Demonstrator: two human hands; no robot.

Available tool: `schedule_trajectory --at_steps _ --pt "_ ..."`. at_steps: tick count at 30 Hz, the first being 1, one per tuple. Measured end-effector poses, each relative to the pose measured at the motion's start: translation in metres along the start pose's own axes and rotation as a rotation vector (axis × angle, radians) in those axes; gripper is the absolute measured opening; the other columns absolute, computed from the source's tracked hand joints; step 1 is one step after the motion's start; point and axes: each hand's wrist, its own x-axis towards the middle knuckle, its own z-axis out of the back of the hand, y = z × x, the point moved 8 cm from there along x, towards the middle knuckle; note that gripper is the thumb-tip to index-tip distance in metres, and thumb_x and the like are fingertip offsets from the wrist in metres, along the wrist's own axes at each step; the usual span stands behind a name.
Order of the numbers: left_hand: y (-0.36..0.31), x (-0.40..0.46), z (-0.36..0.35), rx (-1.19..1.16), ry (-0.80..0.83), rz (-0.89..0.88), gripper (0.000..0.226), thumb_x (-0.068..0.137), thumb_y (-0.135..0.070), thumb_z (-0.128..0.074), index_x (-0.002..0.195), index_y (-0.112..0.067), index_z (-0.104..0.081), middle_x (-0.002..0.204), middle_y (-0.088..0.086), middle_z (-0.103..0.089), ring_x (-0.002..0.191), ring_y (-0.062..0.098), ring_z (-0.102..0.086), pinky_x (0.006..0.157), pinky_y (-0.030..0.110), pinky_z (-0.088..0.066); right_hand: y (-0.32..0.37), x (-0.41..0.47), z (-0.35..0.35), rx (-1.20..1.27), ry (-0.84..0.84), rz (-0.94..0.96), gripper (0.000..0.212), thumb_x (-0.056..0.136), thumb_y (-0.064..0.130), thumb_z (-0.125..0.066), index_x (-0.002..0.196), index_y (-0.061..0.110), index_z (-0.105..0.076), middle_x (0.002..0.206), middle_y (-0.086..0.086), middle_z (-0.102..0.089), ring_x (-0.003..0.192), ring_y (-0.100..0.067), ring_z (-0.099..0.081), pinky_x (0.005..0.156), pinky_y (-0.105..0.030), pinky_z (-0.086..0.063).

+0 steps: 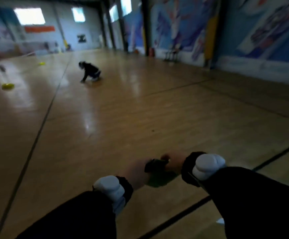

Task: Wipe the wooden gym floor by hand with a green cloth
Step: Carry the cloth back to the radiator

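The frame is blurred. Both my arms, in dark sleeves with white wrist devices, reach forward low over the wooden gym floor (pixel 105 131). A dark green cloth (pixel 159 179) hangs bunched between my hands at the lower middle. My left hand (pixel 137 171) grips its left side. Just to the right, my right hand (pixel 172 163) closes on the cloth's upper part. The cloth's darker top edge sits between the two hands. Whether the cloth touches the floor I cannot tell.
Another person (pixel 90 71) crouches on the floor far ahead. Yellow objects (pixel 7 86) lie at the far left. Black court lines cross the floor. A blue muralled wall (pixel 261 40) with dark pillars runs along the right, with a stool-like frame (pixel 170 55) beside it.
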Motion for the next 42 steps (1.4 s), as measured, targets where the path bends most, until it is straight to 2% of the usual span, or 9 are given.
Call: schedule_trajectory --at_steps 5,8,13,17,23,27,30,36,42 --pt "-0.179 0.042 0.016 -0.002 0.07 -0.298 0.006 0.092 -0.027 -0.057 0.09 -0.032 -0.056 0.09 -0.004 -0.06 0.083 0.016 -0.058 0.075 0.029 -0.045 -0.09 -0.092 0.128 -0.169 -0.188 -0.133 0.019 0.094 0.02 -0.052 0.095 0.006 -0.065 0.083 -0.005 -0.057 0.081 -0.02 -0.051 0.072 -0.03 -0.039" --pt "-0.28 0.063 -0.002 -0.052 0.049 -0.435 0.008 0.09 -0.014 -0.061 0.097 -0.012 -0.064 0.094 0.004 -0.06 0.086 0.015 -0.055 0.068 0.019 -0.042 -0.156 -0.159 0.175 -0.208 -0.295 -0.22 0.02 0.093 0.02 -0.051 0.098 0.006 -0.065 0.075 -0.002 -0.054 0.065 -0.019 -0.049 0.067 -0.03 -0.04" --pt "-0.419 0.089 -0.059 -0.007 0.091 -0.584 0.012 0.091 -0.018 -0.06 0.091 -0.007 -0.065 0.087 0.003 -0.061 0.07 0.007 -0.054 0.055 0.009 -0.035 -0.263 -0.256 0.224 -0.174 -0.38 -0.331 0.007 0.09 0.018 -0.058 0.083 0.019 -0.06 0.084 0.0 -0.06 0.082 -0.025 -0.058 0.071 -0.033 -0.046" --pt "-0.567 0.106 -0.133 0.046 0.166 -0.733 0.025 0.091 -0.025 -0.059 0.094 -0.002 -0.065 0.096 0.012 -0.066 0.089 0.026 -0.062 0.076 0.031 -0.047 -0.393 -0.368 0.264 -0.131 -0.493 -0.505 0.026 0.087 0.019 -0.06 0.1 -0.002 -0.065 0.1 -0.02 -0.067 0.089 -0.038 -0.063 0.065 -0.034 -0.044" --pt "-0.762 0.122 -0.227 0.03 0.204 -0.973 0.018 0.088 -0.023 -0.064 0.102 -0.014 -0.06 0.097 -0.003 -0.06 0.088 0.015 -0.055 0.075 0.028 -0.045 -0.537 -0.5 0.321 -0.05 -0.643 -0.668 0.028 0.087 0.01 -0.061 0.111 -0.003 -0.065 0.093 -0.011 -0.061 0.08 -0.015 -0.049 0.068 -0.022 -0.036" --pt "-0.835 0.153 -0.272 0.082 0.215 -1.093 0.009 0.089 -0.026 -0.061 0.086 -0.02 -0.056 0.084 -0.008 -0.056 0.075 0.011 -0.051 0.062 0.022 -0.038 -0.613 -0.53 0.342 -0.019 -0.627 -0.715 0.026 0.087 0.014 -0.063 0.109 0.001 -0.067 0.109 -0.013 -0.067 0.086 -0.024 -0.061 0.071 -0.024 -0.045" --pt "-0.877 0.19 -0.305 0.076 0.25 -1.145 0.024 0.089 -0.029 -0.06 0.071 -0.03 -0.045 0.075 -0.011 -0.051 0.069 0.007 -0.048 0.057 0.02 -0.033 -0.674 -0.54 0.353 0.002 -0.589 -0.743 0.031 0.086 0.015 -0.068 0.114 0.002 -0.064 0.106 -0.011 -0.064 0.076 -0.015 -0.055 0.055 -0.01 -0.041" --pt "-0.999 0.313 -0.38 0.11 0.358 -1.257 0.011 0.089 -0.028 -0.061 0.087 -0.018 -0.058 0.087 -0.002 -0.059 0.082 0.016 -0.055 0.071 0.029 -0.042 -0.834 -0.547 0.422 0.035 -0.581 -0.912 0.03 0.089 0.018 -0.064 0.115 0.005 -0.061 0.076 0.009 -0.051 0.072 -0.011 -0.051 0.054 -0.015 -0.036" --pt "-1.126 0.387 -0.433 0.075 0.467 -1.348 0.011 0.088 -0.03 -0.062 0.08 -0.032 -0.054 0.081 -0.013 -0.055 0.075 0.004 -0.052 0.06 0.019 -0.035 -0.932 -0.596 0.487 0.024 -0.633 -1.035 0.029 0.09 0.021 -0.063 0.115 0.006 -0.061 0.095 0.002 -0.053 0.086 -0.012 -0.049 0.059 -0.022 -0.038"
